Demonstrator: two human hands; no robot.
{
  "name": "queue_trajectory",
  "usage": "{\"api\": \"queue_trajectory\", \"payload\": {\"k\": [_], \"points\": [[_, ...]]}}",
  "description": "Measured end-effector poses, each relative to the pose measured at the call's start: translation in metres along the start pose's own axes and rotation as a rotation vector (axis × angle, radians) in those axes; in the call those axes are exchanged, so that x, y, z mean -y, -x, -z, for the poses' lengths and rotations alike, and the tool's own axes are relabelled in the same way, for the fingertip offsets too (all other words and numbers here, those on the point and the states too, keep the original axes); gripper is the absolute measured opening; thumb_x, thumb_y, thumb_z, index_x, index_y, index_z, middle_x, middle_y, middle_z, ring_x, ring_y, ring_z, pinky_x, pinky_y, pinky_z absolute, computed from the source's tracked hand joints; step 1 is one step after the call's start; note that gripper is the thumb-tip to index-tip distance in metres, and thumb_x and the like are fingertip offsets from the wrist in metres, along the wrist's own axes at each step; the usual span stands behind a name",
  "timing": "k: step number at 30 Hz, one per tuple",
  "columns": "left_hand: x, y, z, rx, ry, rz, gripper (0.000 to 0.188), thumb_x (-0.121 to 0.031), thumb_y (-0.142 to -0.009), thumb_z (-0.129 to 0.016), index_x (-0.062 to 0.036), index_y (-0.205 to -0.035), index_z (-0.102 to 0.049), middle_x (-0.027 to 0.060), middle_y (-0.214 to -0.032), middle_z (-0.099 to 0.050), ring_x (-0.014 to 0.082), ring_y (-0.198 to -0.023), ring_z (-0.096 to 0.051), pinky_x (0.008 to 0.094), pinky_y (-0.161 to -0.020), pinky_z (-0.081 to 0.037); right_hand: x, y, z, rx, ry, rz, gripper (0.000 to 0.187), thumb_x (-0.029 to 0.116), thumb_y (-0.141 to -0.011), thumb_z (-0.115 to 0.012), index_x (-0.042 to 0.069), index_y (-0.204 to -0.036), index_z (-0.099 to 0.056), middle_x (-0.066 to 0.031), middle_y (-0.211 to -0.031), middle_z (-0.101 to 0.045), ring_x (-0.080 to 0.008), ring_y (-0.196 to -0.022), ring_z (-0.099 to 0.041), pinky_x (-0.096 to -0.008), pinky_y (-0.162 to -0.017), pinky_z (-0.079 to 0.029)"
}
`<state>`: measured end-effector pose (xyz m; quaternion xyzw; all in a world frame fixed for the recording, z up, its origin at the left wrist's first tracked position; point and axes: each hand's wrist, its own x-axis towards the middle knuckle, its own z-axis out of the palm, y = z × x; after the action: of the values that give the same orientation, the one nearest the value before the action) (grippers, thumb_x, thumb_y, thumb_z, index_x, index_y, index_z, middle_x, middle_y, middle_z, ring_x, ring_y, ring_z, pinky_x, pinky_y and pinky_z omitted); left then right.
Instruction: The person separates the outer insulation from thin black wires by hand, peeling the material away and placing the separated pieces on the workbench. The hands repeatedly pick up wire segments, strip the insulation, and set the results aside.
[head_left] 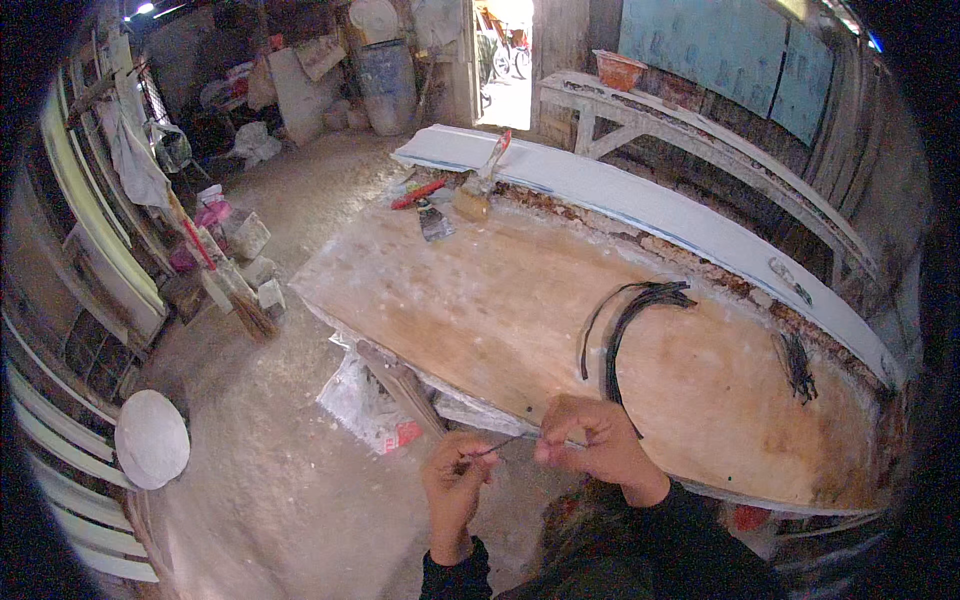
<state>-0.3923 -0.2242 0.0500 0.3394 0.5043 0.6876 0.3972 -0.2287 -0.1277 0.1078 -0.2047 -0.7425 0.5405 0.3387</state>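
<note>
A thin black strand (510, 444), like wire or a narrow strip, stretches between my two hands just off the table's near edge. My left hand (452, 485) pinches one end between thumb and fingers. At the other end, the fingertips of my right hand (597, 443) close on it, nearer the tabletop. Long, curved black strands (625, 330) lie in a loose bunch on the wooden table (430, 290), just beyond my right hand. A small pile of short black pieces (796, 368) rests toward the table's right end.
On the table's far left part lie a wide brush (474, 200), a scraper (433, 220) and a red-handled tool (418, 194). A long white panel (640, 215) runs along the far edge. A broom (245, 310) and a round white disc (152, 440) stand left.
</note>
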Motion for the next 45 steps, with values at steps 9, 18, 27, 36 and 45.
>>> {"api": "queue_trajectory", "payload": {"k": [9,18,27,36,45], "points": [[0.016,0.007,0.007,0.393,0.048,0.0,0.014,-0.007,-0.068,-0.073,-0.0043,-0.077,-0.062,0.0047,-0.09,-0.054,0.0141,-0.082,-0.053,0.0257,-0.063,-0.044,-0.042,-0.049,-0.015,-0.324,0.408,0.103,0.013,0.003,-0.074,-0.063,0.008,-0.086,-0.066,-0.0042,-0.074,-0.049,-0.017,-0.071,-0.048,-0.0273,-0.064,-0.037],[0.018,-0.045,0.048,-0.476,-0.197,-0.15,0.011,0.003,-0.068,-0.068,-0.0034,-0.073,-0.06,0.0027,-0.077,-0.052,0.0095,-0.065,-0.051,0.0215,-0.053,-0.042,-0.042,-0.058,-0.009,0.342,0.195,-0.02,0.012,0.014,-0.077,-0.065,0.008,-0.087,-0.067,-0.009,-0.109,-0.048,-0.0244,-0.104,-0.046,-0.0339,-0.085,-0.039],[0.03,-0.044,0.041,-0.484,-0.124,-0.121,0.009,0.0,-0.07,-0.069,-0.0026,-0.071,-0.061,0.0033,-0.078,-0.054,0.0109,-0.067,-0.052,0.0222,-0.056,-0.043,-0.043,-0.044,-0.042,0.648,0.075,0.311,0.023,0.02,-0.079,-0.063,0.012,-0.101,-0.065,-0.006,-0.103,-0.06,-0.0316,-0.116,-0.042,-0.044,-0.098,-0.03],[0.028,-0.009,0.012,0.078,-0.288,-0.143,0.008,0.0,-0.076,-0.062,-0.0024,-0.083,-0.064,0.0071,-0.084,-0.057,0.0213,-0.086,-0.055,0.0287,-0.076,-0.045,-0.038,-0.041,-0.014,0.072,0.244,0.126,0.005,0.007,-0.07,-0.068,0.007,-0.074,-0.064,-0.0045,-0.078,-0.058,-0.0218,-0.084,-0.054,-0.0346,-0.077,-0.04],[0.017,0.022,-0.03,0.52,0.094,-0.103,0.012,-0.005,-0.074,-0.068,-0.0051,-0.084,-0.062,0.0096,-0.105,-0.048,0.0223,-0.097,-0.052,0.0301,-0.082,-0.045,-0.033,-0.021,-0.001,-0.509,0.442,-0.045,0.01,0.01,-0.072,-0.066,0.005,-0.08,-0.063,-0.0083,-0.079,-0.058,-0.0189,-0.077,-0.055,-0.0324,-0.07,-0.045]]}}
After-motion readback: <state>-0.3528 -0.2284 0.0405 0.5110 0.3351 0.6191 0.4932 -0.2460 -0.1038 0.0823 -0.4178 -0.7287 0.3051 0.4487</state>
